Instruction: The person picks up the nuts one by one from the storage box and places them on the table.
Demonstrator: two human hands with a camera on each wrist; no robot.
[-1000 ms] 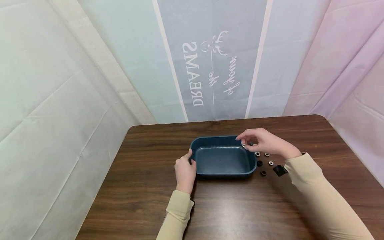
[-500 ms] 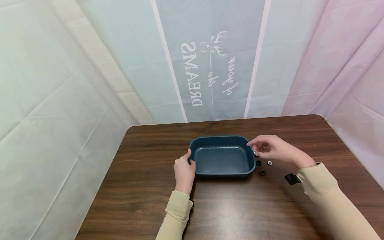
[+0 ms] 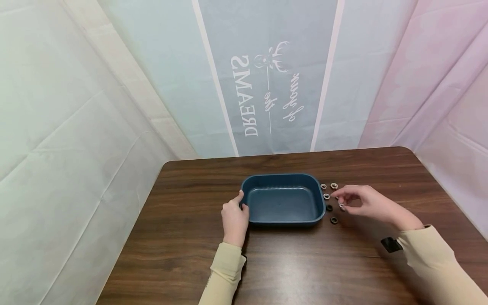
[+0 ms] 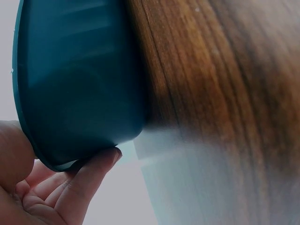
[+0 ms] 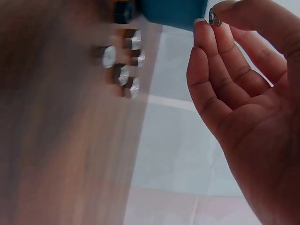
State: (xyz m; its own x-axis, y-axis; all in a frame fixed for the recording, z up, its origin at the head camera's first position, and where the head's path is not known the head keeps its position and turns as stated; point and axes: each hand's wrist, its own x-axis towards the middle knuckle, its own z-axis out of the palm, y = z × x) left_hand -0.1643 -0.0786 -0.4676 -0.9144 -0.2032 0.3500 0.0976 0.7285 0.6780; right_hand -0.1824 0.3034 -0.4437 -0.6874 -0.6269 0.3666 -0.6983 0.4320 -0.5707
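My left hand (image 3: 235, 221) grips the left end of a dark blue rectangular bin (image 3: 281, 223). In the left wrist view, its thumb and fingers (image 4: 89, 183) lie on either side of the bin's rim. Off the bin's right end, my right hand (image 3: 367, 206) pinches a small silver nut (image 5: 214, 18) between thumb and fingertips, low over the table. Several silver nuts (image 3: 326, 196) lie beside the bin, close to that hand. Two dark nuts lie nearer me: one (image 3: 329, 207) by the bin wall and another (image 3: 334, 220) in front of it. The fingers partly hide one silver nut.
The brown wood-grain table (image 3: 289, 267) extends around the bin. Pale printed cloth (image 3: 267, 101) hangs behind the table's far edge and along both sides. A black strap piece (image 3: 391, 244) shows at my right wrist.
My right hand has moved from above the bin's right end, to the right and toward me, exposing silver nuts it had covered. My left hand and the bin stay put.
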